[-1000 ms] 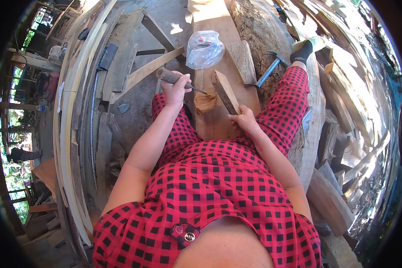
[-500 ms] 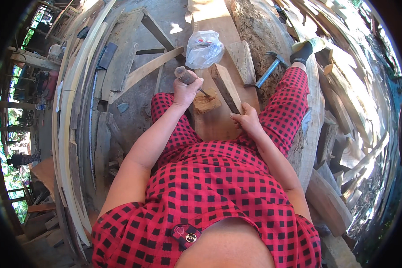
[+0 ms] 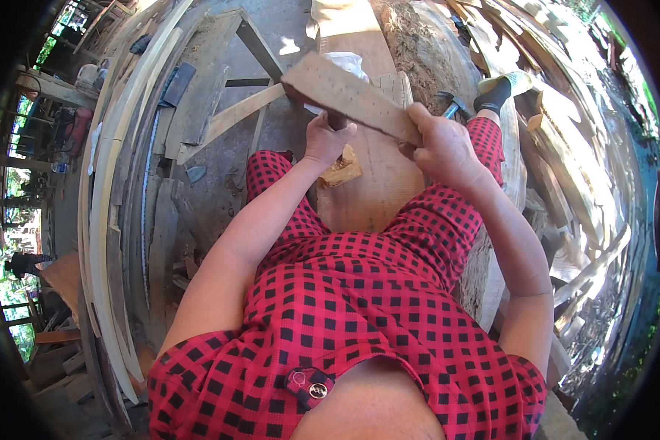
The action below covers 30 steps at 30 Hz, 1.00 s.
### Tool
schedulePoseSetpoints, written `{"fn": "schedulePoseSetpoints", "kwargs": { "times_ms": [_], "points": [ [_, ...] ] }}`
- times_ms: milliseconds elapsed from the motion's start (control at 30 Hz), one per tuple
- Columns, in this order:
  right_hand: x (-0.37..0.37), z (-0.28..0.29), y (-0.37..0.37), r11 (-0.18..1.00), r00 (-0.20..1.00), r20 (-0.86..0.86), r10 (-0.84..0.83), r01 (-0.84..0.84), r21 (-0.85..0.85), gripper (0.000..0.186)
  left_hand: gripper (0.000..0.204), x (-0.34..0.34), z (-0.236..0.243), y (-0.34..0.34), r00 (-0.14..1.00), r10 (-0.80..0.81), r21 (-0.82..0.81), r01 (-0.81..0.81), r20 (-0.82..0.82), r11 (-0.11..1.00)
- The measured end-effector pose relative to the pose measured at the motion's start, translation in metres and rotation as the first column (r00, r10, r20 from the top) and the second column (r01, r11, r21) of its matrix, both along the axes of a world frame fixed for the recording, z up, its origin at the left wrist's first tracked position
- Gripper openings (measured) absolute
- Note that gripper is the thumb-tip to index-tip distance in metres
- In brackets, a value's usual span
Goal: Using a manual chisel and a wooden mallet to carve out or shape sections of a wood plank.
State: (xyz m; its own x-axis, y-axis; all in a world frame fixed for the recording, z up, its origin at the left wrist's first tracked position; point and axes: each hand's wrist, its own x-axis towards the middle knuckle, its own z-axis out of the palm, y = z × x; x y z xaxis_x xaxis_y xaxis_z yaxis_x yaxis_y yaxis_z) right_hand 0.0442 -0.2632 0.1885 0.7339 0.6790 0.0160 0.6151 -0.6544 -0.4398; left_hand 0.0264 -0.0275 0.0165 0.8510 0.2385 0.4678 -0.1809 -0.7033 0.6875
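- The left hand (image 3: 328, 141) is wrapped around a dark round handle (image 3: 336, 119), end up; it looks like a chisel's, though the blade is mostly hidden behind the fist.
- The right hand (image 3: 447, 147) is clamped on the near end of a flat wooden bat (image 3: 356, 95), thumb along its edge; the bat lies across the view over the handle's top, and whether they touch I cannot tell.
- To strike well, the bat's broad face should land squarely on the handle's end, as a slanting blow could skid onto the left hand's knuckles.
- A fist set a little below the handle's top would be safer, with light, even taps and the edge seated before each.
- The small wood block (image 3: 342, 171), roughly cut on top, lies on the plank just below the left hand, between the thighs; nothing visible clamps it, so it may creep under blows.
- The broad plank (image 3: 378, 192) runs away between the legs, smooth and bare around the block.
- Past the bat sits a clear plastic bag (image 3: 349, 63), partly covered; a blue-handled hammer (image 3: 452, 108) lies near the right foot.
- Grey floor (image 3: 231, 147) and long boards (image 3: 110, 161) fill the left, split offcuts (image 3: 565, 172) the sunlit right.
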Motion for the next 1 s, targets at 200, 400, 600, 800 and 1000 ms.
{"fn": "schedulePoseSetpoints", "kwargs": {
  "times_ms": [200, 400, 600, 800, 1000],
  "points": [
    [-0.002, 0.007, -0.001, 0.850, 0.992, -0.057, -0.112, 0.126, 0.512, 0.033, 0.028, -0.001, 0.009, -0.002, 0.962, -0.056, -0.320, -0.034, -0.268, 0.947],
    [0.009, 0.002, -0.022, 0.989, 0.990, -0.016, -0.142, 0.142, -0.040, 0.029, 0.025, -0.011, 0.020, -0.021, 0.966, -0.045, -0.208, -0.009, -0.256, 0.978],
    [-0.002, -0.004, -0.015, 0.882, 0.977, -0.135, -0.165, 0.207, 0.422, 0.031, 0.028, -0.004, 0.021, -0.019, 0.952, -0.084, -0.214, 0.021, -0.294, 0.977],
    [0.004, -0.026, -0.027, 0.985, 0.983, -0.093, -0.159, 0.164, 0.045, 0.035, 0.016, -0.014, 0.006, -0.006, 0.958, -0.172, -0.399, 0.069, -0.229, 0.914],
    [-0.007, -0.050, -0.039, 0.749, 0.836, -0.522, -0.167, 0.453, 0.484, 0.030, 0.012, -0.043, 0.017, 0.044, 0.971, -0.059, -0.835, -0.168, -0.232, 0.524]
  ]
}}
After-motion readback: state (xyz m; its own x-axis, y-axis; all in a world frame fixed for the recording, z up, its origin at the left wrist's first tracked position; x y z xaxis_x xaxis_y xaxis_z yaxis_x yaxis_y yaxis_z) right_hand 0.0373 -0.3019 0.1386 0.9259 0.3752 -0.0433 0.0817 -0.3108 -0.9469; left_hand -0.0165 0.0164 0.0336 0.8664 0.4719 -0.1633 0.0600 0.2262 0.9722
